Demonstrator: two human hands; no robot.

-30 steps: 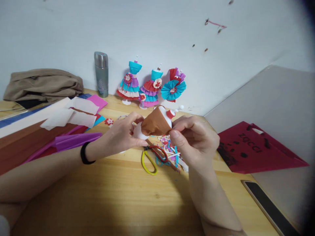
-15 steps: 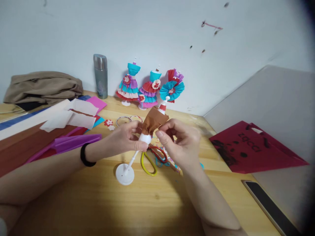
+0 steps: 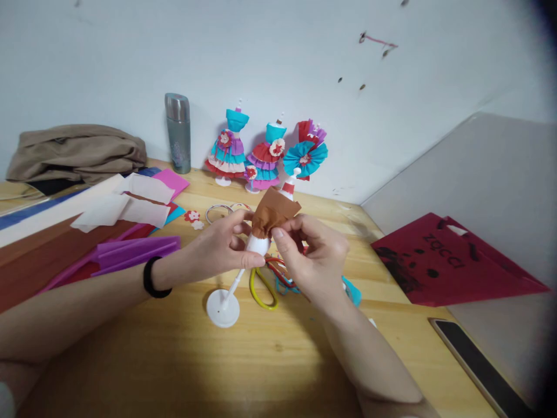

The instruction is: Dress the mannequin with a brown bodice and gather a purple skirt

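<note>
A small white dress-form mannequin [image 3: 259, 244] on a round-based stand [image 3: 223, 308] is tilted, its top leaning away to the right. Brown crepe paper [image 3: 275, 210] wraps its upper body, and a red band [image 3: 288, 188] circles the neck. My left hand [image 3: 230, 241] is closed around the mannequin's lower body, thumb in front. With thumb and forefinger, my right hand [image 3: 311, 249] pinches the lower right edge of the brown paper. Yellow-handled and red-handled scissors [image 3: 264, 296] lie beneath, partly hidden by my right hand.
Behind stand several mannequins in ruffled paper dresses [image 3: 226, 151] and a grey thermos [image 3: 178, 133]. Coloured paper sheets [image 3: 134, 255] and a brown cloth [image 3: 78, 152] lie left. Paper flowers [image 3: 192, 216] are near my left hand. A red bag [image 3: 456, 261] and a phone [image 3: 478, 366] are right.
My right hand has moved slightly left, and its fingertips now meet the brown paper's edge. The left hand keeps its hold on the mannequin.
</note>
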